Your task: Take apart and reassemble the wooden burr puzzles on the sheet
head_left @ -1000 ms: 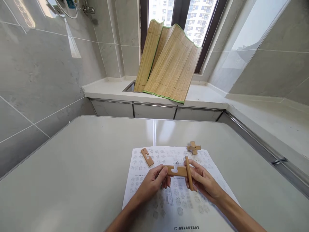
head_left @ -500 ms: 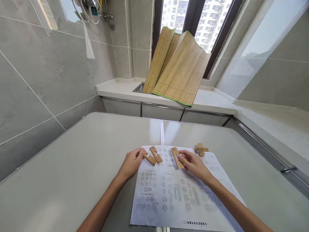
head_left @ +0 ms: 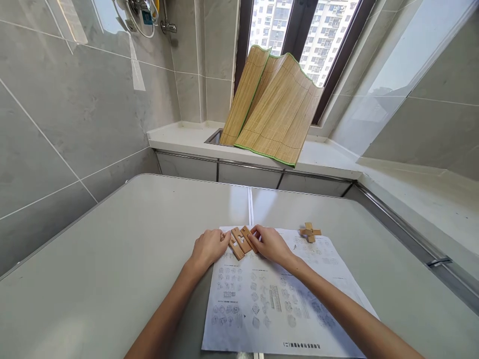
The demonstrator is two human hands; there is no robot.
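Note:
Three notched wooden pieces lie side by side, slanting, near the far left edge of a printed sheet [head_left: 262, 299]. My left hand [head_left: 211, 245] is closed on the left wooden piece [head_left: 236, 249], its fingertips at the upper end. The middle wooden piece [head_left: 241, 240] sits between the other two, with a notch in its side. My right hand [head_left: 270, 243] pinches the right wooden piece [head_left: 247, 232], covering part of it. Farther right, a cross-shaped wooden assembly [head_left: 310, 232] rests at the sheet's far edge.
The sheet lies on a pale table [head_left: 149, 239] with a seam down its middle. Behind it, a bamboo mat [head_left: 280, 109] leans at the window over a white ledge [head_left: 175, 135]. Grey tiled walls stand on both sides.
My right hand has moved left with its wooden piece, bringing it beside the middle one. The left piece has shifted slightly and sits closer to the middle piece.

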